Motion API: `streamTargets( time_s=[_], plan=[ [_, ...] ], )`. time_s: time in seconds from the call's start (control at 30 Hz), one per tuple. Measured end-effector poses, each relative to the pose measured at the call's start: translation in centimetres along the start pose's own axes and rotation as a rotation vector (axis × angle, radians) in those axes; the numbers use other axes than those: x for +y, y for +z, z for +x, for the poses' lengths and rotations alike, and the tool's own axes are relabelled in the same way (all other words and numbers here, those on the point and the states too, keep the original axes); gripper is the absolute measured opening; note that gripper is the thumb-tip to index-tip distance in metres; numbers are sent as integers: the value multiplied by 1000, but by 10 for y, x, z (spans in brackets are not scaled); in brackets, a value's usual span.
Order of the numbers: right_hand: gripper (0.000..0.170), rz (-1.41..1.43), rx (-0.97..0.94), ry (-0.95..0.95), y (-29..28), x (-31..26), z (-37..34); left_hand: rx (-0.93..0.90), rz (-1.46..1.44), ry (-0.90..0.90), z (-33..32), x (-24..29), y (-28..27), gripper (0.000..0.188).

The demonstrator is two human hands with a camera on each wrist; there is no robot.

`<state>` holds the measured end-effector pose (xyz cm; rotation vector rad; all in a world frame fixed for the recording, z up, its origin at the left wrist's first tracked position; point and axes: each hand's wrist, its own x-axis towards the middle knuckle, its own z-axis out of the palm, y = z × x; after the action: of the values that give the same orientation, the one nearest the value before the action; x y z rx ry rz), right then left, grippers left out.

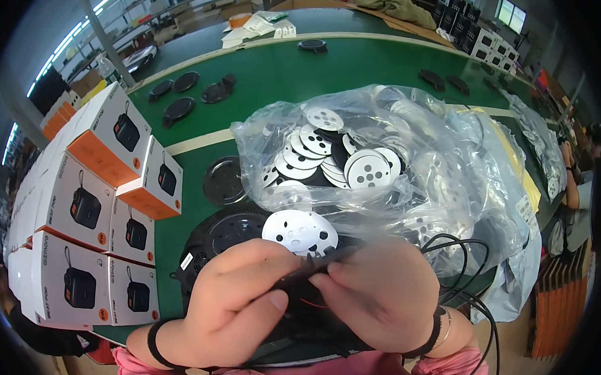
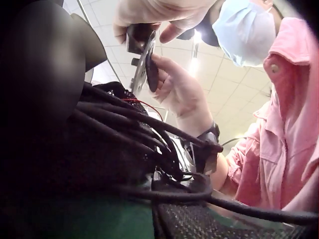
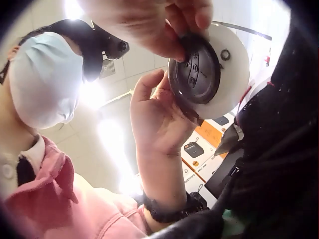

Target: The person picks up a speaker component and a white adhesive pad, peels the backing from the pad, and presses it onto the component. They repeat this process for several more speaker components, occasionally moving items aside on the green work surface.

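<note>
In front of the body, my left hand [image 1: 238, 305] and right hand [image 1: 379, 295] come together and pinch a dark round piece [image 3: 199, 69] between fingers and thumbs. In the right wrist view it is a black disc with a raised rim and markings. A pale round plate [image 3: 234, 64] shows directly behind it. From the head view, a white disc with several dark holes [image 1: 300, 229] stands just beyond the fingertips. A thin red wire [image 1: 313, 304] shows below the hands. Under them is a black round housing [image 1: 193, 256], largely hidden by the left hand.
A clear plastic bag [image 1: 423, 152] of white perforated discs lies ahead. White and orange boxes [image 1: 75, 271] are stacked at the left. Black cables [image 1: 486, 309] loop at the right. Several black round parts [image 1: 180, 108] are spread on the green table [image 1: 265, 65].
</note>
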<state>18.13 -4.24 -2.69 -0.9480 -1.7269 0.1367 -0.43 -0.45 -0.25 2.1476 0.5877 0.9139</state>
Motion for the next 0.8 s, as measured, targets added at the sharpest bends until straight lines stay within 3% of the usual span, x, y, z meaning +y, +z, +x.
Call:
streamTargets(
  time_s=[0.07, 0.1, 0.13, 0.2, 0.23, 0.27, 0.3, 0.33, 0.4, 0.43, 0.5, 0.57, 0.63, 0.67, 0.73, 0.8],
  plan=[
    [22, -274, -59, -79, -7, -4, 5, -10, -172, -144, -1, -1, -1, 26],
    [22, -272, -62, -82, -7, -3, 5, 21, -293, -255, -1, 1, 1, 27],
    [27, -240, -69, -13, -5, 1, 5, 27, -292, -255, 0, 0, 0, 27],
    [32, -206, -79, 53, 0, 5, 3, 59, -613, -431, 2, -1, -1, 32],
    [35, 45, -51, 266, 3, 7, 2, 105, -789, -535, 2, 2, 1, 36],
    [38, 299, -23, 477, 6, 9, 1, 109, -786, -533, 3, 2, 2, 36],
    [33, 563, -111, 572, 8, 13, 1, 140, -915, -628, 4, 0, 2, 37],
    [33, 568, -114, 570, 7, 11, 2, 173, -1045, -723, 7, 0, 1, 37],
    [28, 1006, -154, 822, 4, 8, 7, 152, -1166, -711, 11, -3, -4, 36],
    [34, 834, -148, 691, 3, 9, 4, 155, -1092, -700, 12, -5, -5, 39],
    [36, 868, -190, 752, -3, 16, -2, 211, -1001, -621, 17, 3, -13, 39],
    [39, 955, -170, 785, -2, 13, -3, 307, -1082, -342, 25, 12, -36, 34],
    [34, 957, -179, 777, 3, 18, -8, 585, -925, -107, 42, 22, -66, 24],
    [32, 958, -194, 790, 6, 18, -10, 537, -861, 3, 52, 21, -88, 22],
    [29, 908, -206, 764, 9, 16, -13, 757, -634, -1, 78, 9, -119, 20],
    [27, 853, -217, 737, 11, 13, -15, 799, -522, -100, 109, -15, -134, 18]
  ],
)
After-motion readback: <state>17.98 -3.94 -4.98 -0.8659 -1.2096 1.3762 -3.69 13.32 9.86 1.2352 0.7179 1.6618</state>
